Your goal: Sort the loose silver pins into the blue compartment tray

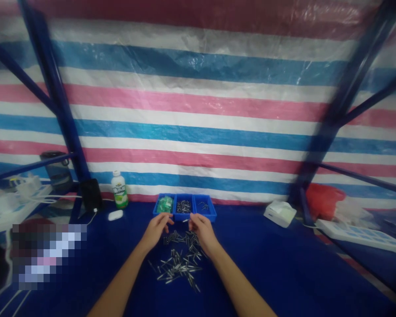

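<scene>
My right hand (201,230) is closed in a pinch on a small metal pin (185,220), its bright tip pointing left. Opposite it, my left hand (156,229) has loosely bent fingers, somewhat apart, and nothing shows in them. Both hands hover just in front of three joined blue bins. The left bin (155,208) contains green pieces, the middle bin (184,216) many small dark metal parts, and the right bin (210,217) only a few. Below and between my hands lies a loose pile of thin metal pins (180,266) on the blue tabletop (251,264).
A white-and-green bottle (119,190), a white case (115,215) and a black device (90,195) stand at the left. On the right are a tissue pack (280,213), a red bag (323,200) and a power strip (361,237). Blue frame posts and a striped sheet (198,132) enclose the back.
</scene>
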Available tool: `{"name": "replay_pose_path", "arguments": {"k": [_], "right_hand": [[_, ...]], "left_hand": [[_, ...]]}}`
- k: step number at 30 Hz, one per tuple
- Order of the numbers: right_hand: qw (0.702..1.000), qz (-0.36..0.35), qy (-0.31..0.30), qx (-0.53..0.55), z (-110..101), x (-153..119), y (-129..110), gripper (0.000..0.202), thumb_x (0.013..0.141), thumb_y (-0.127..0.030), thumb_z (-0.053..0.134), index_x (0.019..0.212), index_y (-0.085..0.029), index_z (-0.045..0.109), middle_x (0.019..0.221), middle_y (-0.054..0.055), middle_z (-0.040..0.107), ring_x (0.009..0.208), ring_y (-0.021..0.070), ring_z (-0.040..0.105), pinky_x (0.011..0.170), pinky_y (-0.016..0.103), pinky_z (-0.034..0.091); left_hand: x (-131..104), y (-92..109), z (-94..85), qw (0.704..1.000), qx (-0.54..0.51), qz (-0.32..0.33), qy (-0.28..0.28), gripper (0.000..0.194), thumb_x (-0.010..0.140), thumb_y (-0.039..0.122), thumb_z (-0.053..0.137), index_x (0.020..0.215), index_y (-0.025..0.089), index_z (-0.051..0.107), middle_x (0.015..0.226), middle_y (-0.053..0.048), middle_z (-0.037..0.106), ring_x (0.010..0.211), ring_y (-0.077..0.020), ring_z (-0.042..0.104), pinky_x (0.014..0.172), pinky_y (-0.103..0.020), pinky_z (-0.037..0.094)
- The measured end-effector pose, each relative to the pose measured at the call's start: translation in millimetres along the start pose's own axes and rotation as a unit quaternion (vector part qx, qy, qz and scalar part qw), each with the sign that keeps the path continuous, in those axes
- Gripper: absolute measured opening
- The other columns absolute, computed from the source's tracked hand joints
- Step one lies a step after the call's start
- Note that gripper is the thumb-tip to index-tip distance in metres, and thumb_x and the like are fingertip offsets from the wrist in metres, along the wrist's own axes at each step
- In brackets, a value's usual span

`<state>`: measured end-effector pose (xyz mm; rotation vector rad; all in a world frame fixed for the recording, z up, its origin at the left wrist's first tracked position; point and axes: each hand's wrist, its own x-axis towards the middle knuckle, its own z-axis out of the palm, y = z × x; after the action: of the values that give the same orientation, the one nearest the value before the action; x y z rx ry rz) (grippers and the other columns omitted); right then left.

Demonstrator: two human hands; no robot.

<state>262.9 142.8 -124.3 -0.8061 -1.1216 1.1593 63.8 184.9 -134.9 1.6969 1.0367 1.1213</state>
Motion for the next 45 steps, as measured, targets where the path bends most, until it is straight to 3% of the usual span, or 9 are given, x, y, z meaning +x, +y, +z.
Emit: {"name": "replay_pose_path", "arguments": {"k": [3, 8, 13, 15, 19, 24, 28, 39, 45], "right_hand": [[0.993, 0.059, 0.01, 0.104, -5, 4, -2, 0.039, 0.078, -0.042, 0.068, 0.053, -0.019, 0.048, 0.045, -0.006, 0.039, 0.046, 0.0099, 0.042, 0.053, 0.024, 0.038], [0.987, 0.122, 0.074, 0.072, -12, 8, 1, 0.04, 0.076, -0.048, 0.069, 0.103, -0.019, 0.063, 0.079, 0.004, 0.068, 0.061, 0.0152, 0.061, 0.056, 0.025, 0.042], [0.991, 0.022, 0.027, -0.133, -12, 4, 4, 0.037, 0.079, -0.047, 0.064, 0.099, -0.017, 0.068, 0.076, 0.005, 0.069, 0.068, 0.0189, 0.061, 0.062, 0.029, 0.045], [0.961, -0.036, -0.065, -0.266, -10, -3, 3, 0.025, 0.083, -0.04, 0.06, 0.09, -0.019, 0.071, 0.076, 0.005, 0.068, 0.074, 0.0198, 0.059, 0.072, 0.032, 0.044], [0.847, -0.091, -0.21, -0.48, -3, -19, -2, 0.018, 0.088, -0.024, 0.057, 0.09, -0.029, 0.074, 0.093, 0.002, 0.066, 0.098, 0.0223, 0.05, 0.088, 0.04, 0.033], [0.785, -0.116, -0.276, -0.542, 3, -26, 0, 0.032, 0.09, -0.016, 0.054, 0.107, -0.039, 0.07, 0.106, 0.002, 0.059, 0.103, 0.0212, 0.042, 0.088, 0.038, 0.03], [0.759, -0.143, -0.269, -0.575, 7, -23, 4, 0.026, 0.091, -0.02, 0.056, 0.103, -0.037, 0.071, 0.105, 0.002, 0.056, 0.102, 0.0213, 0.04, 0.09, 0.04, 0.028], [0.712, -0.185, -0.267, -0.623, 11, -23, 12, 0.011, 0.087, -0.015, 0.055, 0.089, -0.021, 0.064, 0.107, 0.005, 0.055, 0.105, 0.023, 0.039, 0.094, 0.043, 0.026], [0.776, -0.172, -0.208, -0.57, 8, -21, 9, 0.016, 0.091, -0.011, 0.047, 0.091, -0.022, 0.059, 0.096, 0.002, 0.062, 0.099, 0.0199, 0.046, 0.092, 0.039, 0.027]], "left_hand": [[7, -11, -4.7, 0.998, -0.016, -0.008, 0.058, 0.05, 0.088, 0.055, 0.047, 0.115, 0.015, 0.059, 0.086, -0.005, 0.068, 0.054, -0.0109, 0.055, 0.051, -0.022, 0.039], [13, -20, -9.7, 0.993, 0.017, -0.011, 0.112, 0.048, 0.085, 0.053, 0.052, 0.113, 0.016, 0.061, 0.077, -0.003, 0.066, 0.052, -0.0108, 0.053, 0.052, -0.023, 0.042], [9, -16, -8.8, 0.992, 0.048, -0.015, 0.117, 0.041, 0.082, 0.048, 0.055, 0.106, 0.017, 0.064, 0.073, -0.001, 0.066, 0.053, -0.0122, 0.055, 0.054, -0.023, 0.043], [7, -15, -8.4, 0.991, 0.058, -0.017, 0.119, 0.038, 0.082, 0.046, 0.055, 0.103, 0.017, 0.066, 0.072, -0.002, 0.067, 0.054, -0.0128, 0.056, 0.055, -0.024, 0.043], [4, -14, -8.6, 0.985, 0.121, -0.022, 0.123, 0.031, 0.085, 0.043, 0.052, 0.099, 0.02, 0.068, 0.074, -0.002, 0.068, 0.058, -0.0144, 0.059, 0.057, -0.024, 0.043], [0, -11, -7.8, 0.948, 0.29, -0.027, 0.126, 0.02, 0.087, 0.035, 0.052, 0.086, 0.025, 0.069, 0.074, 0.0, 0.069, 0.069, -0.0161, 0.062, 0.061, -0.023, 0.037], [-2, -7, -6.3, 0.945, 0.308, -0.03, 0.104, 0.019, 0.088, 0.03, 0.051, 0.086, 0.024, 0.069, 0.072, 0.0, 0.069, 0.068, -0.0153, 0.061, 0.061, -0.023, 0.034], [2, -18, -6.9, 0.961, 0.262, 0.025, 0.089, 0.02, 0.088, 0.032, 0.052, 0.085, 0.021, 0.069, 0.066, 0.001, 0.067, 0.063, -0.0147, 0.06, 0.063, -0.023, 0.038], [-5, 0, -2.1, 0.978, 0.197, 0.054, 0.035, 0.03, 0.089, 0.041, 0.049, 0.084, 0.02, 0.07, 0.069, 0.001, 0.067, 0.064, -0.0154, 0.06, 0.063, -0.024, 0.041]]}}
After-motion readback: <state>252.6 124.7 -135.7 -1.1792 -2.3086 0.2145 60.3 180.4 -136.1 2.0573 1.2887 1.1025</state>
